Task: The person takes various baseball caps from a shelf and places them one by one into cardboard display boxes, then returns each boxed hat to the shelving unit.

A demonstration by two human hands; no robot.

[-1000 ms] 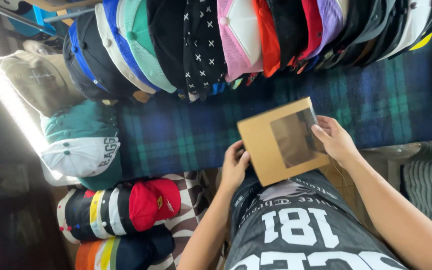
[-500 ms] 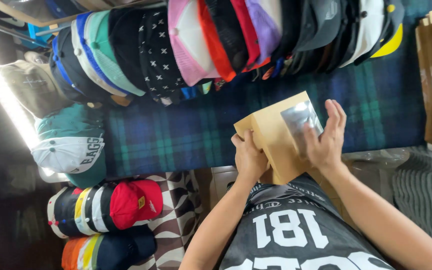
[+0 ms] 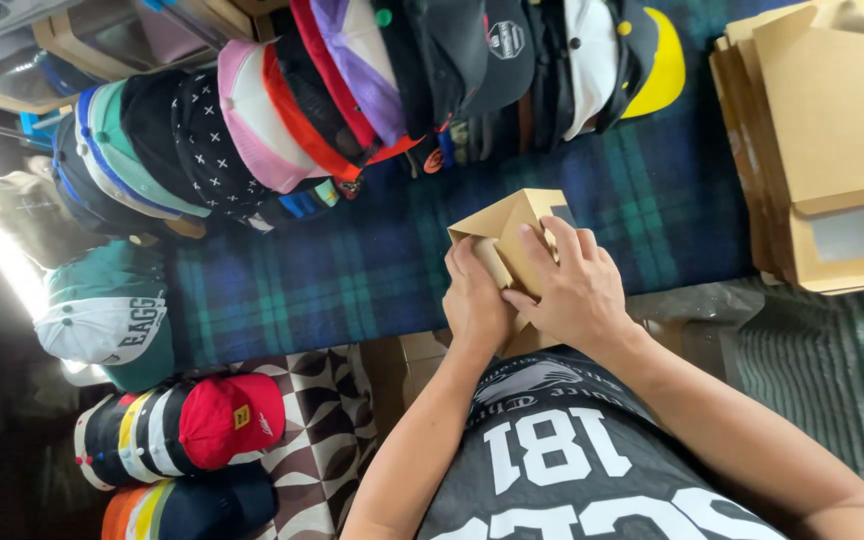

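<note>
— Moved since half a second back?
— Folded up now, that brown cardboard box [image 3: 508,232], no longer flat and tilted. Clear window turned almost out of sight, only a sliver showing at the far right corner.

— Held where?
— Just above the near edge of the plaid cloth [image 3: 352,280], about the middle, close against the body. Probably kept low and near for leverage on the folds.

— And the grip?
— Both closed on it. Left hand [image 3: 477,305] clamped on the near left side, thumb pressing into a flap. Right hand [image 3: 577,290] laid over the top, fingers spread across the panel and curled round the edge. Likely one hand to tuck, the other to keep the walls square.

— Around it?
— At the right end of the cloth, a stack of flat boxes [image 3: 832,160] of the same brown card, windows showing, lying within reach of the right arm. Along the far edge, a row of caps [image 3: 342,110] set on their sides and overlapping, crowns up, seemingly packed that way to save room. Past the left end, a teal and white cap [image 3: 107,325]. Lower down, off the cloth, another nested bunch ending in a red cap [image 3: 222,420], over a checkered floor [image 3: 317,440].
</note>
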